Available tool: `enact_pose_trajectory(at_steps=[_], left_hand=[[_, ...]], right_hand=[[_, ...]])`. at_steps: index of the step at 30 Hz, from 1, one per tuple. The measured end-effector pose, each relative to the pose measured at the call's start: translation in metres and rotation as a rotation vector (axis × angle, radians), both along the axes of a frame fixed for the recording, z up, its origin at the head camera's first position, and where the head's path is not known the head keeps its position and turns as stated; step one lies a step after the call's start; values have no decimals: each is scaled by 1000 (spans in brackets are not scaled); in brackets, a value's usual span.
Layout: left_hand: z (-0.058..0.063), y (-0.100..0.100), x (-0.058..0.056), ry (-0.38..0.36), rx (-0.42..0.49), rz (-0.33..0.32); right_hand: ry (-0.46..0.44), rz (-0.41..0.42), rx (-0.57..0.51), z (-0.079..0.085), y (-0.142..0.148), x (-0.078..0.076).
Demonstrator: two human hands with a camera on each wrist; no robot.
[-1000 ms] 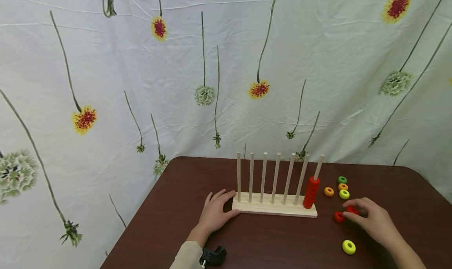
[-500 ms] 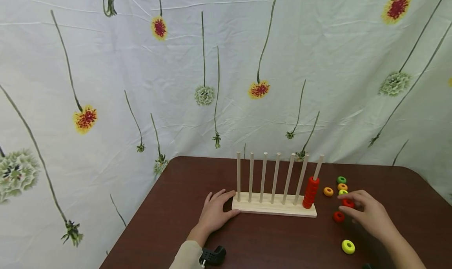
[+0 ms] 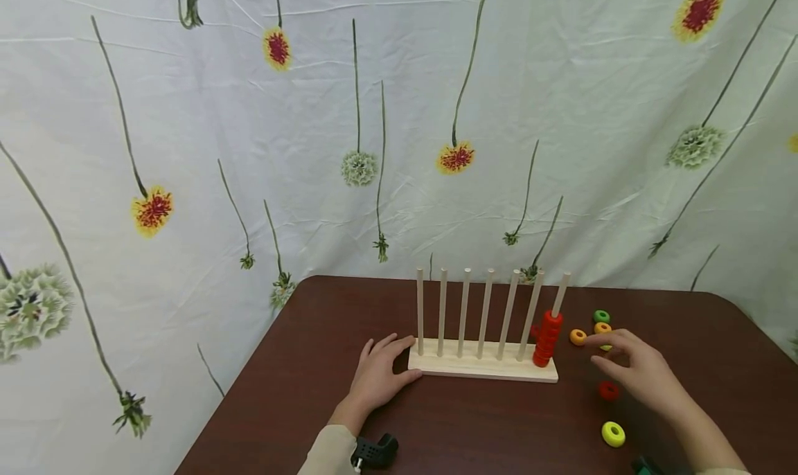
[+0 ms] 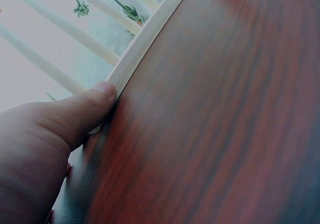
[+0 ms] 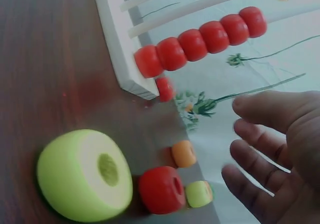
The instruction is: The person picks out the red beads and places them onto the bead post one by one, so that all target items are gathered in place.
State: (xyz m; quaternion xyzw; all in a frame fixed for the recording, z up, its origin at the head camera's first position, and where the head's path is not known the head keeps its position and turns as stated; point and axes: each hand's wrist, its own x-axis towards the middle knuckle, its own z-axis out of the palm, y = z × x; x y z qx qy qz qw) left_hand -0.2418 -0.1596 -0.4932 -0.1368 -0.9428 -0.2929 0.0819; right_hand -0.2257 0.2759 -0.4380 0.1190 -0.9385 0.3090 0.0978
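A wooden bead rack [image 3: 474, 369] with several upright pegs stands on the dark table; its rightmost peg bears a stack of red beads [image 3: 546, 340]. My left hand [image 3: 382, 378] grips the rack's left end, thumb on the front edge in the left wrist view. My right hand [image 3: 645, 374] hovers right of the rack, fingers apart, holding nothing in the right wrist view. Below its fingertips lies a blurred red bead [image 3: 608, 391]. Another red bead [image 5: 165, 89] shows behind the rack's right end. A lime bead [image 3: 607, 436] sits nearer the front.
Beyond the right hand lie a green bead [image 3: 601, 316], two orange beads, one orange bead [image 3: 573, 338] closer to the rack, and a second lime bead [image 3: 605, 347] partly hidden by the hand. A flowered cloth [image 3: 399, 205] hangs behind the table.
One red bead has gone from beside my right hand to behind the rack's right end. The other red bead has shifted slightly toward the front right. My right hand moved left; the left stayed.
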Motion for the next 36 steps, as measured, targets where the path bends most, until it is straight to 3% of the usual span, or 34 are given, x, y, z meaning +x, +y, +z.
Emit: enact_pose_trajectory(at_steps=[5,18,23,27,32,36], left_hand=[[-1,1,-2,-2,-13,5],[-3,0,-3,1,-9,15],[-2,2,-3,0,5,0],[-2,2,-2,-6,5,4],[-3,1,-3,-9,7,11],[-5,0,-2,-11,6,14]], right_hand=[[-57,30,16,-5,-8,-10],[-59,115,49,-5,-26,-38],[-92,141,102,-4,-14,-33],[-192,147,126,-2,5,-25],[-350,229,75,-5,26,-18],[-404,297,31,-7,33,-15]])
